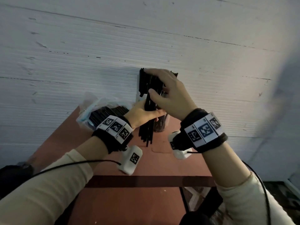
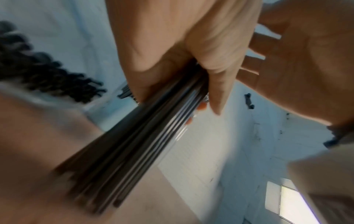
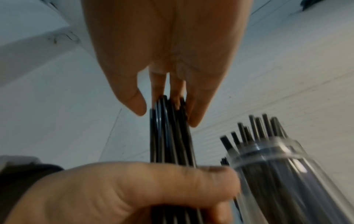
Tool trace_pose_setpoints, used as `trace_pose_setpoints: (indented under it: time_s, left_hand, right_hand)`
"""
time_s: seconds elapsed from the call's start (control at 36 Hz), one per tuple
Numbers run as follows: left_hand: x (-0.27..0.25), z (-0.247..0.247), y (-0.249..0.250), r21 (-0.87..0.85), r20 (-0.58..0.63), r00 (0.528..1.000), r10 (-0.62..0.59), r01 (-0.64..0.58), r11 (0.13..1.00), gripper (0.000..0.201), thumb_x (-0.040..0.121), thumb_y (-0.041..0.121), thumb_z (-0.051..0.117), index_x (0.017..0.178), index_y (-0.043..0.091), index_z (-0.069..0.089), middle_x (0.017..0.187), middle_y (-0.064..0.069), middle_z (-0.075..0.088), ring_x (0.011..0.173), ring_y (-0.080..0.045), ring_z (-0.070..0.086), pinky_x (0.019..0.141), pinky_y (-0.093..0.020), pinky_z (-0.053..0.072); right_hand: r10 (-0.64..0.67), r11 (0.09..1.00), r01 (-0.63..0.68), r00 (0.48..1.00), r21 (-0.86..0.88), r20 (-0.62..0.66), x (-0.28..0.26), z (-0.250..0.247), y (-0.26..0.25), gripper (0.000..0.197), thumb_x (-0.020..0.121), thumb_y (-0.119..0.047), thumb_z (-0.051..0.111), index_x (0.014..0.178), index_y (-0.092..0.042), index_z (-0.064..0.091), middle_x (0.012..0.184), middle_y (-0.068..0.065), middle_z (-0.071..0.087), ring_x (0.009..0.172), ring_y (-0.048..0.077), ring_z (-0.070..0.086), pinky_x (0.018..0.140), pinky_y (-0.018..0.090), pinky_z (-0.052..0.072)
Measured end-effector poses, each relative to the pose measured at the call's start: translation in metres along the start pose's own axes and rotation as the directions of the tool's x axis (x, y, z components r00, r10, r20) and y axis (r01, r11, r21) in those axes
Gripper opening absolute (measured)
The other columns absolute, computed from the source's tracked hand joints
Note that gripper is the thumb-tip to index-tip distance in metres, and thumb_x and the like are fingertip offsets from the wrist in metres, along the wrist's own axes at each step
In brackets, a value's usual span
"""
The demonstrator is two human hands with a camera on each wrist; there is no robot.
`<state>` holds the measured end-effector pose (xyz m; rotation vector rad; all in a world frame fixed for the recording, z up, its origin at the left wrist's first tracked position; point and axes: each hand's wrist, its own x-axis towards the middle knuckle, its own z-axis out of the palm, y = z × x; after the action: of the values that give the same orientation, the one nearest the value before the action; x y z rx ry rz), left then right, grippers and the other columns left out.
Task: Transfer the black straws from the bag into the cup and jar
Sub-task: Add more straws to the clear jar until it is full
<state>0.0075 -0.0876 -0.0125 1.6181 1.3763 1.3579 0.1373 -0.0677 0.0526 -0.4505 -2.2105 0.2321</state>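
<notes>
Head view shows the left hand gripping a bundle of black straws above the red table, just beside the clear jar already holding straws. Right hand rests loosely spread on the bundle's upper ends, fingertips touching them. Left of the jar lies the plastic bag, still holding straws.

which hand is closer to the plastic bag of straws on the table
Left. The left hand, gripping a bundle of straws, sits just beside the bag. The right hand is farther off, over the bundle's tops.
</notes>
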Motion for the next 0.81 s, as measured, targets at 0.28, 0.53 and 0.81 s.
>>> trace_pose_setpoints:
  time_s: [0.28, 0.53, 0.81]
  left_hand:
    - [0.004, 0.000, -0.028, -0.097, 0.068, 0.987, -0.144, 0.150, 0.984, 0.045, 0.078, 0.016, 0.079, 0.117, 0.000, 0.064, 0.114, -0.014, 0.070, 0.111, -0.022, 0.065, 0.107, -0.044, 0.044]
    - [0.004, 0.000, -0.038, 0.052, 0.225, 0.933, -0.283, 0.278, 0.959, 0.024, 0.084, 0.024, 0.076, 0.097, 0.004, 0.070, 0.092, -0.010, 0.071, 0.102, -0.026, 0.066, 0.102, -0.034, 0.047]
    - [-0.003, -0.007, -0.023, 0.114, 0.231, 0.965, -0.127, 0.103, 0.988, 0.038, 0.088, 0.052, 0.060, 0.064, 0.022, 0.063, 0.073, 0.002, 0.064, 0.097, -0.030, 0.065, 0.105, -0.049, 0.044]
  right_hand:
    - [0.018, 1.000, -0.019, 0.999, 0.012, 0.045, -0.009, 0.023, 0.019, 0.052, 0.089, -0.024, 0.066, 0.138, -0.022, 0.049, 0.146, 0.003, 0.039, 0.136, 0.010, 0.033, 0.106, 0.006, 0.023]
    - [0.012, 1.000, -0.012, 0.999, 0.005, 0.030, -0.009, 0.027, 0.025, 0.027, 0.086, -0.013, 0.065, 0.112, -0.014, 0.065, 0.114, -0.001, 0.061, 0.105, 0.007, 0.056, 0.092, 0.007, 0.037]
    - [0.162, 0.977, -0.148, 0.983, 0.154, -0.083, -0.013, 0.005, 0.014, 0.080, 0.076, -0.035, 0.079, 0.141, -0.021, 0.035, 0.133, -0.003, 0.042, 0.109, 0.003, 0.050, 0.089, 0.010, 0.045]
